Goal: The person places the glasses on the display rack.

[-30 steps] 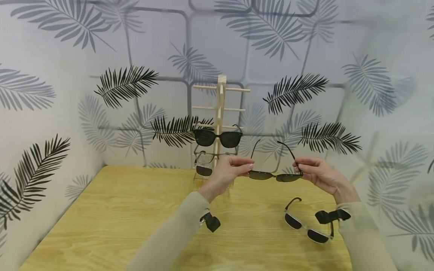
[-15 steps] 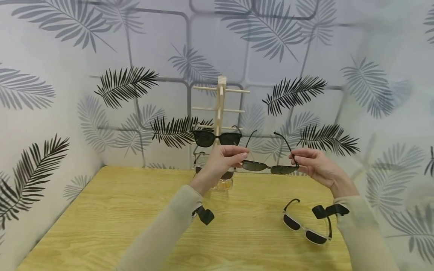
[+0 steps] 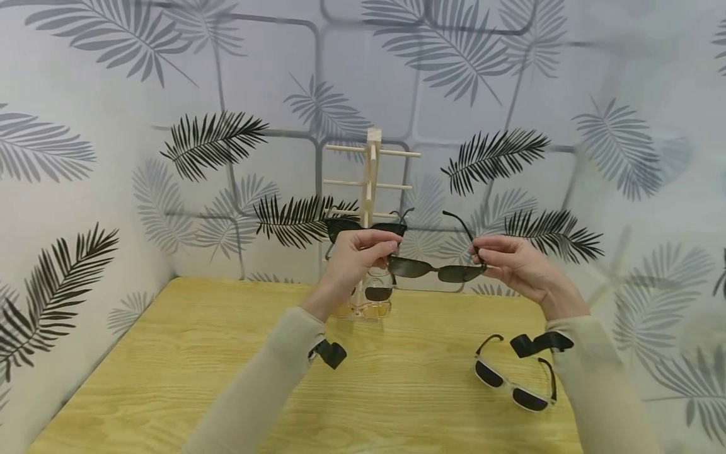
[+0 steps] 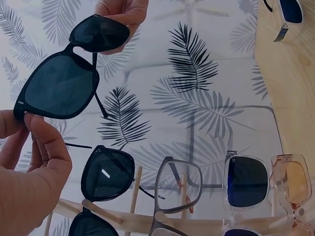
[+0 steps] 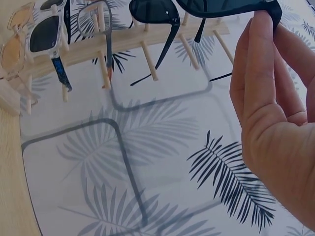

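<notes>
Dark sunglasses (image 3: pixel 409 267) are held up between both hands, their temples spread and pointing away toward the wall. My left hand (image 3: pixel 358 257) pinches the left hinge corner between thumb and fingers; in the left wrist view that grip on the frame corner shows closely. At the other hinge corner my right hand (image 3: pixel 518 265) pinches the frame. Just behind and left of them stands a wooden eyewear rack (image 3: pixel 371 164). On it hangs a black pair of sunglasses (image 4: pixel 107 173), partly hidden by my left hand in the head view.
Lower on the rack are grey-framed glasses (image 4: pixel 178 184), clear-framed dark sunglasses (image 4: pixel 247 182) and orange-tinted glasses (image 3: pixel 375 309). Its upper pegs (image 3: pixel 399 153) stick out sideways. White-framed sunglasses (image 3: pixel 512 386) lie on the wooden table (image 3: pixel 227 372) near my right forearm. A patterned wall stands behind.
Both hands have carried the sunglasses left and upward, closer to the rack. My left hand now overlaps the rack's black pair in the head view. The white-framed pair stays put.
</notes>
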The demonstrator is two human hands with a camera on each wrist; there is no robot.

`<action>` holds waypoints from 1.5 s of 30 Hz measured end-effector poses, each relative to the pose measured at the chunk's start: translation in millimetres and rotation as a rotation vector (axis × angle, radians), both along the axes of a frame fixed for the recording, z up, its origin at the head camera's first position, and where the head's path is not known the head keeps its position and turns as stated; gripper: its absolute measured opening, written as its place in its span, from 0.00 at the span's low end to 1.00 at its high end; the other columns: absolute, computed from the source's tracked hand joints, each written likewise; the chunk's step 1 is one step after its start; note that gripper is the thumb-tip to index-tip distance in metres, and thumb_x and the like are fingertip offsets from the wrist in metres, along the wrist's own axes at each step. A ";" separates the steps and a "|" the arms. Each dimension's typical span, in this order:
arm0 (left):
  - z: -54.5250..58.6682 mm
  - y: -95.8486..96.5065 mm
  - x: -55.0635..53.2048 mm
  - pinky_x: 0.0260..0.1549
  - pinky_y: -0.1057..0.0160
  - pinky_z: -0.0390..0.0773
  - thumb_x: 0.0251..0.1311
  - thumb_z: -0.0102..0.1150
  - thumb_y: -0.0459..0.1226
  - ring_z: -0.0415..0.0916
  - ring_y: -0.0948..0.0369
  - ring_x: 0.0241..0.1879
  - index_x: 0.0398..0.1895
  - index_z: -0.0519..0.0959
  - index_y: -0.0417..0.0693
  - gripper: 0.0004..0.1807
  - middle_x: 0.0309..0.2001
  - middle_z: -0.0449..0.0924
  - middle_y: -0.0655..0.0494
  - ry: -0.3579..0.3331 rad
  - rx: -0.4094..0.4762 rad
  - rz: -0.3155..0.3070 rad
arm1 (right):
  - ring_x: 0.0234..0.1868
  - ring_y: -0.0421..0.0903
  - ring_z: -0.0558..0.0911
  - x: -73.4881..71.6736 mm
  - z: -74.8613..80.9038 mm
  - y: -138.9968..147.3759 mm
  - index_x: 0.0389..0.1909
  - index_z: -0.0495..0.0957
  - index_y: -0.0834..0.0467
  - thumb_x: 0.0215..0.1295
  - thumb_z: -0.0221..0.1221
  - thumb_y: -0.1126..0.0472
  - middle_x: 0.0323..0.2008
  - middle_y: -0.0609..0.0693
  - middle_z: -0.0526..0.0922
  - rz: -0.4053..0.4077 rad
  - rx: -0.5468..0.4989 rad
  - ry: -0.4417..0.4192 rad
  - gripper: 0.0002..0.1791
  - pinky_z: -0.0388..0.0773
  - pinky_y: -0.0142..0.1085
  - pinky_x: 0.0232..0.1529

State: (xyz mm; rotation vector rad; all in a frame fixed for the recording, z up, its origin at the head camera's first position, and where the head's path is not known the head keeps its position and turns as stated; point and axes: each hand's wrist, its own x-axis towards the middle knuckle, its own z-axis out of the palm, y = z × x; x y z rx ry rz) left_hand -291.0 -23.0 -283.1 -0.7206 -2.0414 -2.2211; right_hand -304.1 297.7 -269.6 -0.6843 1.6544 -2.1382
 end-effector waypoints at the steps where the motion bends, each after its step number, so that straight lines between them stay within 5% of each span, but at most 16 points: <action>1: 1.5 -1.3 0.0 0.34 0.66 0.81 0.66 0.61 0.34 0.77 0.61 0.29 0.48 0.84 0.38 0.11 0.38 0.85 0.54 0.007 0.007 0.009 | 0.42 0.41 0.86 0.8 1.5 -2.3 0.48 0.84 0.60 0.73 0.48 0.73 0.42 0.50 0.86 -0.003 0.002 0.002 0.16 0.84 0.31 0.42; 10: 12.2 -22.6 -0.2 0.32 0.68 0.78 0.67 0.59 0.34 0.75 0.64 0.28 0.49 0.83 0.36 0.13 0.34 0.83 0.58 0.015 0.078 0.057 | 0.42 0.42 0.86 -3.2 15.4 -30.8 0.46 0.84 0.60 0.71 0.53 0.71 0.41 0.51 0.86 -0.017 -0.011 -0.003 0.12 0.84 0.32 0.42; 24: 19.3 -52.3 0.4 0.29 0.70 0.76 0.67 0.60 0.34 0.71 0.63 0.27 0.50 0.83 0.41 0.12 0.36 0.81 0.59 0.070 0.084 0.015 | 0.42 0.42 0.85 -5.1 28.5 -58.2 0.47 0.84 0.57 0.67 0.59 0.70 0.42 0.50 0.85 -0.089 0.067 -0.042 0.11 0.84 0.31 0.40; 37: 21.2 -70.9 -1.3 0.31 0.68 0.77 0.68 0.55 0.30 0.72 0.62 0.31 0.58 0.76 0.31 0.17 0.42 0.82 0.57 -0.002 0.176 -0.019 | 0.45 0.43 0.85 -5.8 41.1 -76.4 0.49 0.84 0.54 0.64 0.61 0.71 0.47 0.50 0.85 -0.091 0.082 -0.036 0.15 0.83 0.31 0.44; 45: 23.9 -77.1 -2.2 0.30 0.69 0.77 0.68 0.55 0.30 0.74 0.63 0.32 0.55 0.79 0.35 0.14 0.42 0.82 0.57 0.030 0.202 -0.012 | 0.52 0.42 0.82 -7.3 44.2 -83.3 0.54 0.79 0.53 0.64 0.62 0.70 0.54 0.49 0.80 -0.112 0.122 -0.003 0.18 0.82 0.32 0.50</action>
